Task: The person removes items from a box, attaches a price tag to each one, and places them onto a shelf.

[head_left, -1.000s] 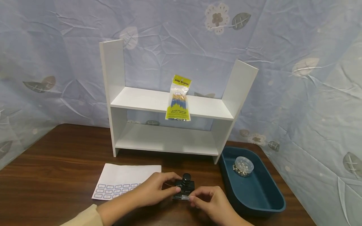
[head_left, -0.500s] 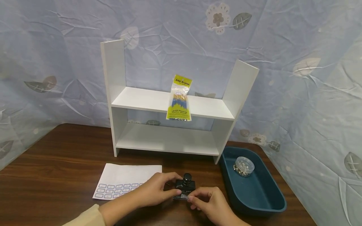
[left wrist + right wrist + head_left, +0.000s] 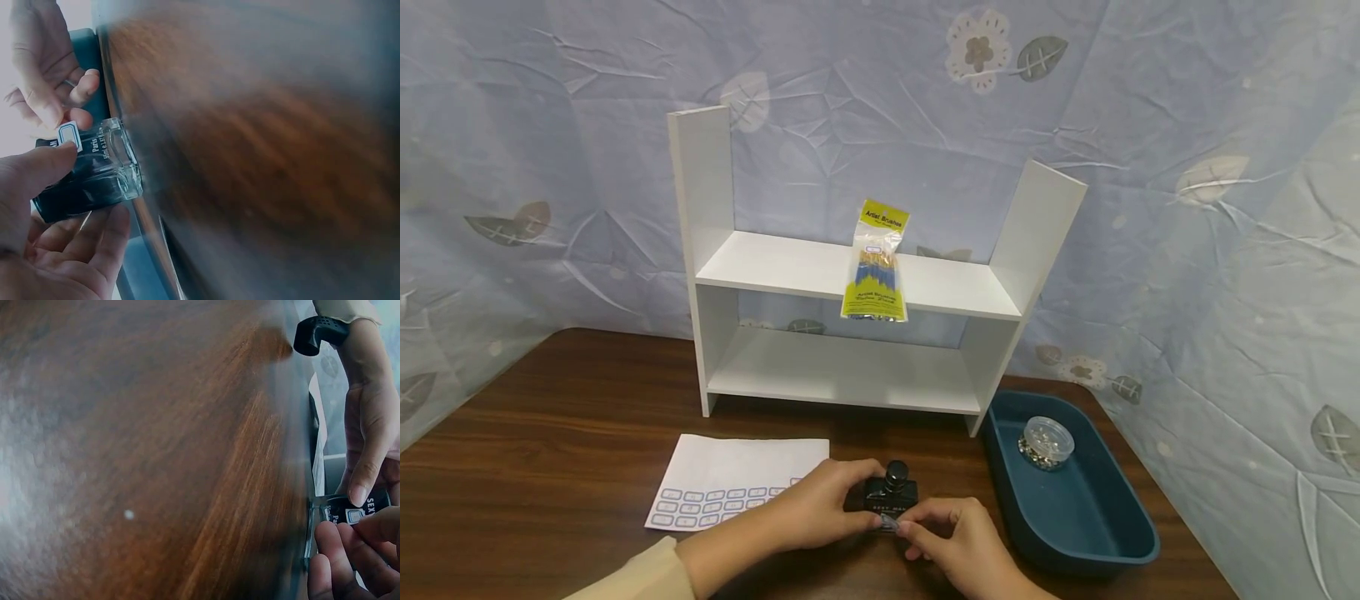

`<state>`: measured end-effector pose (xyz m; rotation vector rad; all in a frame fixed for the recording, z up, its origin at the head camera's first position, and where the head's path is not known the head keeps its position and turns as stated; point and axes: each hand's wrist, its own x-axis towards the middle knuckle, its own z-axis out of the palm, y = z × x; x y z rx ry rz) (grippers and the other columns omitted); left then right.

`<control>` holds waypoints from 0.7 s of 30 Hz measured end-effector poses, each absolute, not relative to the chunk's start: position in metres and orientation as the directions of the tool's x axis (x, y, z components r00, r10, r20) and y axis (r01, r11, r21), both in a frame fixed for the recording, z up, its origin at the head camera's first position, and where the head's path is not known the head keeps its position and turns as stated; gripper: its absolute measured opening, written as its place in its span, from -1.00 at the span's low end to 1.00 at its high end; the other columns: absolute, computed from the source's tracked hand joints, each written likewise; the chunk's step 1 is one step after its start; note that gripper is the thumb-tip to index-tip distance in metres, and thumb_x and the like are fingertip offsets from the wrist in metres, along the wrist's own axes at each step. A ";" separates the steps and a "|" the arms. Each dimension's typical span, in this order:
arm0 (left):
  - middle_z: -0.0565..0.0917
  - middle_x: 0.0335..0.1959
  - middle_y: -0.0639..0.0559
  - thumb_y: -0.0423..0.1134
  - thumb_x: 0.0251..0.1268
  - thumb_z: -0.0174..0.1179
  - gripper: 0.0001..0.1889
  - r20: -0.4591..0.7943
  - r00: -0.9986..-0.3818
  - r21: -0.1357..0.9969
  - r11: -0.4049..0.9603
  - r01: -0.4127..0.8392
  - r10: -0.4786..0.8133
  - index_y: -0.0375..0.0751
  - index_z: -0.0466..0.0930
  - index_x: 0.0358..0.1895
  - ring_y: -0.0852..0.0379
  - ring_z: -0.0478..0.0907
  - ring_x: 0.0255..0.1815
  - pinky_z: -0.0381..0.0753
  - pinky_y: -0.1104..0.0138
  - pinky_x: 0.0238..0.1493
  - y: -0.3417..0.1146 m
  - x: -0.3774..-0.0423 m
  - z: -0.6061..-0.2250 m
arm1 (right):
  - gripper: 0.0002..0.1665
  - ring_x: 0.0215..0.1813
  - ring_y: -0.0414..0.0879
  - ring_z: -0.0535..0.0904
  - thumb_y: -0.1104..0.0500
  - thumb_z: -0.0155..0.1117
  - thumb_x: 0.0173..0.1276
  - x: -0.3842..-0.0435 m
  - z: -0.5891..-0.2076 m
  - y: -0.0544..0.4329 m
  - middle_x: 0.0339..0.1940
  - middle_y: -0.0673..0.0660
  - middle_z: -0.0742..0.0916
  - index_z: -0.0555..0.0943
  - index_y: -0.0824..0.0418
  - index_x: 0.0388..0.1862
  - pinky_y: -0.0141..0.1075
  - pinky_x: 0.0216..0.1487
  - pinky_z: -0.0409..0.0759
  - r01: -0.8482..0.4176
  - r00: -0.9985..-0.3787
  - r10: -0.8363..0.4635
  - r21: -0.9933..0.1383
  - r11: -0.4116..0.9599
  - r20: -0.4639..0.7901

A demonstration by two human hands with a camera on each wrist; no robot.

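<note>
A dark glass perfume bottle (image 3: 891,493) with a round black cap stands on the brown table. My left hand (image 3: 820,508) grips it from the left side. In the left wrist view, the thumb lies on the bottle's front, its tip at the edge of a small blue-framed label sticker (image 3: 69,133), while the fingers reach behind the glass. From the right, my right hand (image 3: 958,537) pinches the sticker against or just before the bottle's printed front; how much of it touches the glass is unclear. Part of the bottle's lettering is covered by the thumb and sticker.
A sheet of blue-framed labels (image 3: 730,475) lies left of the bottle, partly behind my left arm. Behind stands a white shelf (image 3: 842,367) with a bag of artist brushes (image 3: 875,262) hanging over its upper board. A blue tray (image 3: 1105,508) at right holds a round clear container (image 3: 1046,442).
My left thumb has slid slightly right along the bottle's front to the sticker. The sticker has tilted and shifted a little left with my right fingers. The bottle stays in place.
</note>
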<state>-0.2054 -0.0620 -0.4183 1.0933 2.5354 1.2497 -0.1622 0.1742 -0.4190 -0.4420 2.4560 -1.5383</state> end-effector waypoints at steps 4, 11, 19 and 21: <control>0.83 -0.08 0.06 -0.26 0.27 0.47 -0.68 0.212 -0.732 0.721 0.402 0.564 0.648 -0.09 0.64 0.05 0.43 0.63 -0.15 0.66 0.45 -0.04 -0.060 -0.206 -0.418 | -0.77 -0.37 -0.26 0.75 0.13 0.40 0.47 -0.161 -0.418 0.174 -0.19 0.26 0.84 0.80 0.29 -0.16 -0.45 -0.30 0.72 -0.151 -0.934 -0.358 -0.895 0.421 -0.010; 0.83 -0.12 0.05 -0.26 0.25 0.49 -0.69 0.223 -0.731 0.702 0.414 0.580 0.645 -0.11 0.64 0.01 0.43 0.64 -0.18 0.67 0.46 -0.08 -0.059 -0.204 -0.415 | -0.77 -0.37 -0.26 0.75 0.12 0.40 0.47 -0.161 -0.418 0.173 -0.19 0.24 0.84 0.81 0.29 -0.16 -0.45 -0.30 0.71 -0.161 -0.935 -0.354 -0.888 0.431 -0.003; 0.83 -0.13 0.03 -0.31 0.22 0.48 -0.69 0.234 -0.739 0.682 0.435 0.588 0.632 -0.15 0.65 0.00 0.41 0.67 -0.19 0.69 0.49 -0.12 -0.056 -0.202 -0.414 | -0.76 -0.37 -0.28 0.75 0.11 0.38 0.49 -0.160 -0.418 0.173 -0.18 0.21 0.84 0.80 0.28 -0.16 -0.47 -0.28 0.70 -0.185 -0.932 -0.362 -0.870 0.456 0.009; 0.83 -0.14 0.02 -0.32 0.21 0.47 -0.69 0.237 -0.738 0.679 0.436 0.591 0.631 -0.16 0.65 0.01 0.43 0.66 -0.21 0.68 0.50 -0.15 -0.055 -0.202 -0.414 | -0.76 -0.37 -0.29 0.74 0.11 0.38 0.49 -0.160 -0.418 0.174 -0.18 0.20 0.84 0.79 0.29 -0.15 -0.47 -0.28 0.69 -0.193 -0.931 -0.365 -0.867 0.459 0.014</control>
